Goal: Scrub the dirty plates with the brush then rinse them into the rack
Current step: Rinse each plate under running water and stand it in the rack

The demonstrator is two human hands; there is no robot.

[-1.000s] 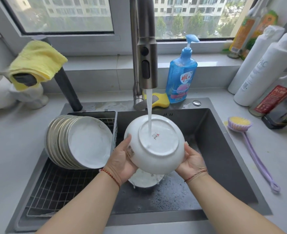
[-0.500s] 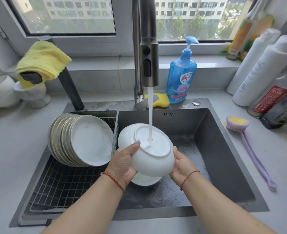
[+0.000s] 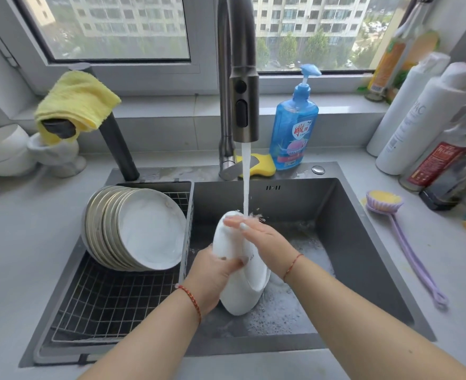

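Observation:
A white plate (image 3: 236, 294) stands on edge over the dark sink (image 3: 350, 242), under the running tap water (image 3: 245, 182). My left hand (image 3: 215, 272) grips its left rim, thumb across the underside. My right hand (image 3: 264, 237) lies flat with straight fingers against the plate's upper edge, in the stream. Several white plates (image 3: 144, 229) lean upright in the wire rack (image 3: 111, 303) on the sink's left. The purple brush (image 3: 399, 237) with a yellow head lies on the counter to the right, untouched.
The faucet (image 3: 243, 78) rises at the sink's back centre. Beside it are a blue soap bottle (image 3: 293, 124) and a yellow sponge (image 3: 262, 165). Bottles (image 3: 432, 127) crowd the right counter. White bowls (image 3: 4, 152) and a yellow cloth (image 3: 75, 102) sit back left.
The plate turned from face-down under the stream to standing on edge. My right hand left its right rim and now lies flat on its top edge; my left hand kept its hold.

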